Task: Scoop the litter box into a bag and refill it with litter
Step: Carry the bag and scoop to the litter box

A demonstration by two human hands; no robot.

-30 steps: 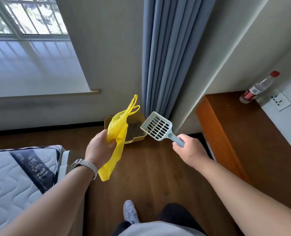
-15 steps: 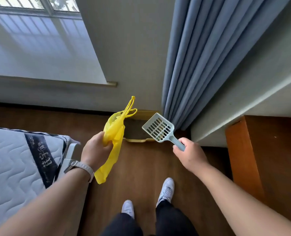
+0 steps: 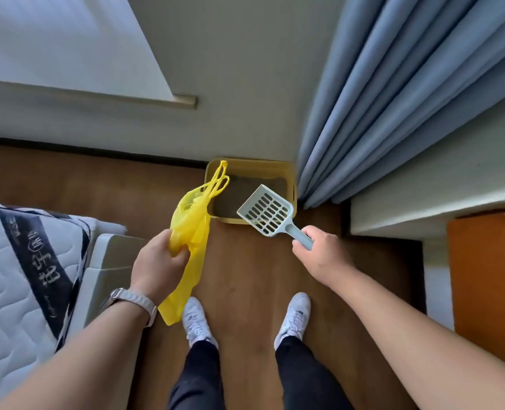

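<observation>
Above the litter box [image 3: 286, 170], his left hand [image 3: 156, 261] clutched a flimsy bag [image 3: 190, 229]; his right hand [image 3: 323, 255] gripped the rigid scoop [image 3: 267, 214] by its handle.

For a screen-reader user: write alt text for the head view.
Left hand grips a yellow plastic bag, right hand a blue slotted litter scoop, both held near a yellow litter box on the wood floor beside a blue curtain.

limp yellow bag [image 3: 190, 229], slotted scoop [image 3: 267, 213] — litter box [image 3: 260, 167]

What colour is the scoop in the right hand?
Pale blue-grey scoop, slotted; the head view shows it.
</observation>
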